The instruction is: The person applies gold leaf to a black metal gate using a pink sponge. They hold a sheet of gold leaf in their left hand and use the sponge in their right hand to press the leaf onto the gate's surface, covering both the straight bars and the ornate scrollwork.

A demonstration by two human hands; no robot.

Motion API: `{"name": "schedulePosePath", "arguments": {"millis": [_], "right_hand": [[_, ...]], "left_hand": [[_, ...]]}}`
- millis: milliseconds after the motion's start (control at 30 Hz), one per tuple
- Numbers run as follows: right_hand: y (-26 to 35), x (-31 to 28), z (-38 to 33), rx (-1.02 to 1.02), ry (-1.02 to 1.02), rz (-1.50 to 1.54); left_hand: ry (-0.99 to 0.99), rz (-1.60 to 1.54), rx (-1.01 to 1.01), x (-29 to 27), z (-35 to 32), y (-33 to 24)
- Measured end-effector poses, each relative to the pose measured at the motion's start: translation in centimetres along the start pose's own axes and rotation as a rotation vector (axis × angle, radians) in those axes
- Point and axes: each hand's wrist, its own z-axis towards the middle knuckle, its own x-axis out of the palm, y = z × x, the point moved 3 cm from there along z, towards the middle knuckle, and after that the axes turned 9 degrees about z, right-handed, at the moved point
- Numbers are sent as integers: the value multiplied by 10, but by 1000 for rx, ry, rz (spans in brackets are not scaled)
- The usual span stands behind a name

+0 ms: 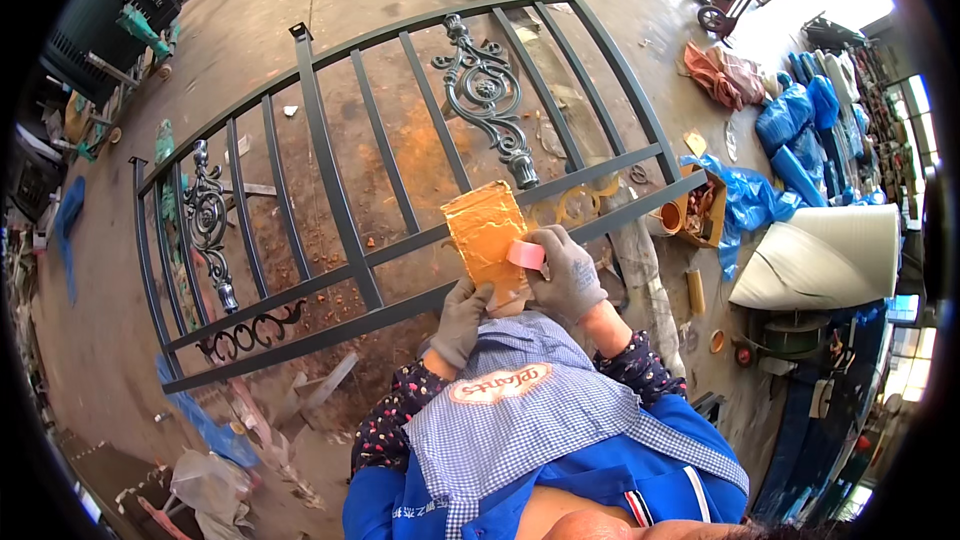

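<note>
A flat, rectangular piece coated in gold paint (482,225) lies in front of my body, over the lower rails of a dark metal railing panel (340,205). Its lower left edge is gripped by my left hand (458,325), in a grey glove, with the thumb on top. My right hand (568,275), also gloved, pinches a small pink sponge (526,255) against the right side of the gold surface. Scrollwork ornaments sit between the bars, one a large dark scroll (485,90) just beyond my hands. Yellowish rings (570,205) show between the lower rails near my right hand.
On the right are a cardboard box (705,210), a blue plastic sheet (745,200), a big white roll (825,258) and wrapped blue bundles (795,125). A hand truck (735,0) stands far right. Orange-stained floor (400,145) shows through the bars.
</note>
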Motion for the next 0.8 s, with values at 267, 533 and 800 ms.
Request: {"name": "schedulePosePath", "arguments": {"millis": [267,533,800], "right_hand": [[13,29,-9,45,-34,-46],[14,23,-2,-20,-180,-87],[5,17,1,-6,-49,-95]], "left_hand": [[53,35,61,-23,0,-13],[63,-30,30,-16,-5,-13],[19,-68,80,-6,5,-19]]}}
